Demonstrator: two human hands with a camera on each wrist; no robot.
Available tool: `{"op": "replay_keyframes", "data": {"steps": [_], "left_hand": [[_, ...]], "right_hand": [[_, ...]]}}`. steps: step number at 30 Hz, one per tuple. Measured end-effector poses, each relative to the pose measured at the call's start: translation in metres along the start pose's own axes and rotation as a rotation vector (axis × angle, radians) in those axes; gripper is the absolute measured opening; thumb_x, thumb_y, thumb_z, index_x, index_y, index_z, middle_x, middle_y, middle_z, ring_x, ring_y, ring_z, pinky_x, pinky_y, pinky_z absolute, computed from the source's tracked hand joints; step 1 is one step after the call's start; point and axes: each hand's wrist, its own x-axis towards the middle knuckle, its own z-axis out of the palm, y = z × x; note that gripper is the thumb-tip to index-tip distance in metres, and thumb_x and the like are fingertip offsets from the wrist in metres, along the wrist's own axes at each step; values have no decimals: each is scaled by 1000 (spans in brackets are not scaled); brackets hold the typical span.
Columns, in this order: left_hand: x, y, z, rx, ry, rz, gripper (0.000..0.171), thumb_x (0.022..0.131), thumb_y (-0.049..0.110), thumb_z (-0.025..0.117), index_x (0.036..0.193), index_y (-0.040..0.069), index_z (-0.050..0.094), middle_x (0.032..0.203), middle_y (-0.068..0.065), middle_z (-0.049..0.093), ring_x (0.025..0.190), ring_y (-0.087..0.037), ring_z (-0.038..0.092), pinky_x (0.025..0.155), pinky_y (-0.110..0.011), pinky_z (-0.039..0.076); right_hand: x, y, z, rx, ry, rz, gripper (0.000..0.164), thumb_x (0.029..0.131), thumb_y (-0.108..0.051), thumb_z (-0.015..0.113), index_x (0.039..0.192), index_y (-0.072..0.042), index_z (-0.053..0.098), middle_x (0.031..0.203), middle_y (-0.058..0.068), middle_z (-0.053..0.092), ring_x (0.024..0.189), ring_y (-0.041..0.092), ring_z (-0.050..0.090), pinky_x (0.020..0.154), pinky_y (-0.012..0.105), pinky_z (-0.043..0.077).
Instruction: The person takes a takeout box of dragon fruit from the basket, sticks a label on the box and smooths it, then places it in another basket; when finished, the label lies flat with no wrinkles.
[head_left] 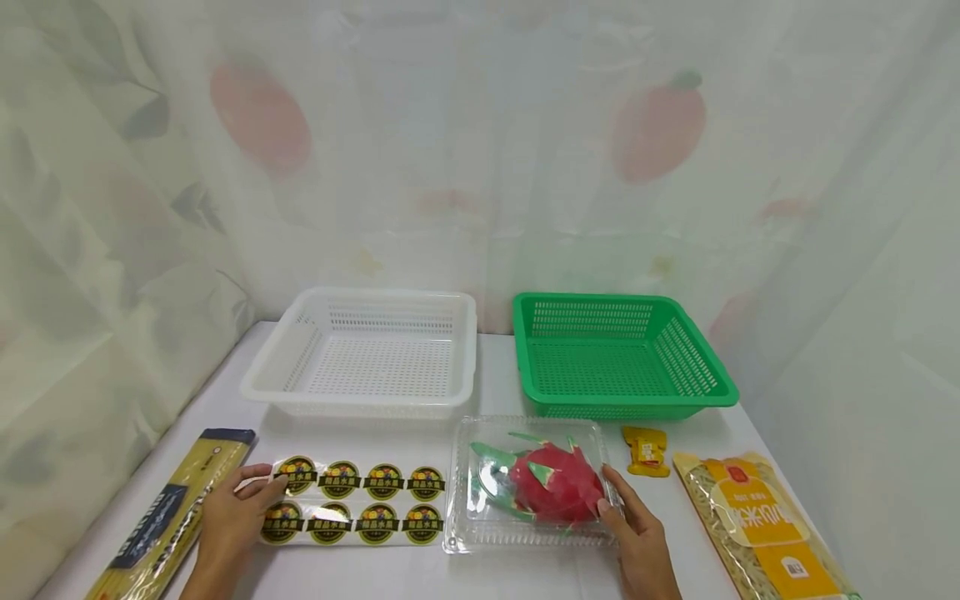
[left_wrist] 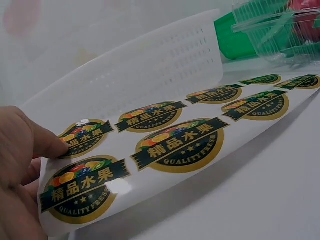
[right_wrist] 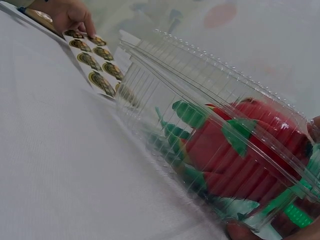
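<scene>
My left hand (head_left: 234,512) pinches the left edge of a sheet of round fruit stickers (head_left: 356,502), its thumb on top over the corner sticker. In the left wrist view the sheet (left_wrist: 187,172) bends, its left end raised in the fingers. A clear plastic clamshell box (head_left: 480,533) lies to the right of the sheet, lid down. Inside it, a red dragon fruit (head_left: 558,483) with green scales lies on its side. My right hand (head_left: 641,537) grips the box by its right side; the right wrist view shows fingertips (right_wrist: 314,129) at that end.
Behind stand a white basket (head_left: 360,408) and a green basket (head_left: 630,410). A pack of dry noodles (head_left: 176,508) lies at the left edge. On the right are a small yellow packet (head_left: 646,452) and a larger yellow bag of pasta (head_left: 761,525). Curtains enclose the table.
</scene>
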Motion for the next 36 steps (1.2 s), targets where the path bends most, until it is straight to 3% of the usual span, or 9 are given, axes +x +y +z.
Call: {"op": "replay_keyframes", "data": {"steps": [6, 12, 21, 30, 36], "left_hand": [[-2, 4, -6, -8, -80, 95, 54, 85, 14, 76, 134, 8, 53, 79, 0, 69, 68, -9, 65, 57, -26, 51], [-4, 7, -10, -12, -153, 190, 57, 84, 9, 76, 135, 0, 52, 85, -8, 66, 72, -9, 65, 60, -25, 52], [-5, 7, -12, 5, -166, 250, 55, 82, 8, 77, 133, 0, 56, 94, -9, 61, 79, -5, 59, 62, -24, 53], [-6, 11, -14, 85, -169, 225, 45, 84, 12, 76, 125, -2, 62, 108, -13, 66, 92, -6, 49, 68, -19, 49], [-8, 17, -16, 61, -207, 200, 44, 86, 13, 75, 124, -4, 62, 107, -15, 67, 88, -5, 55, 69, -24, 52]], "right_hand": [[0, -1, 0, -20, 0, 12, 64, 93, -30, 65, 148, -10, 38, 152, 5, 31, 142, 28, 15, 93, 21, 38], [0, -2, 1, -18, 1, 22, 65, 92, -30, 66, 148, -11, 38, 152, 5, 30, 142, 28, 16, 95, 25, 38], [1, -4, 0, -41, -6, 25, 64, 93, -30, 65, 149, -12, 38, 153, 5, 29, 141, 27, 19, 93, 21, 40], [2, -7, 0, -59, -16, 47, 64, 94, -32, 63, 150, -14, 37, 153, 3, 30, 141, 26, 17, 92, 19, 40], [2, -10, -2, -166, -20, 40, 59, 97, -33, 58, 149, -18, 38, 154, 3, 30, 142, 29, 18, 100, 34, 36]]}}
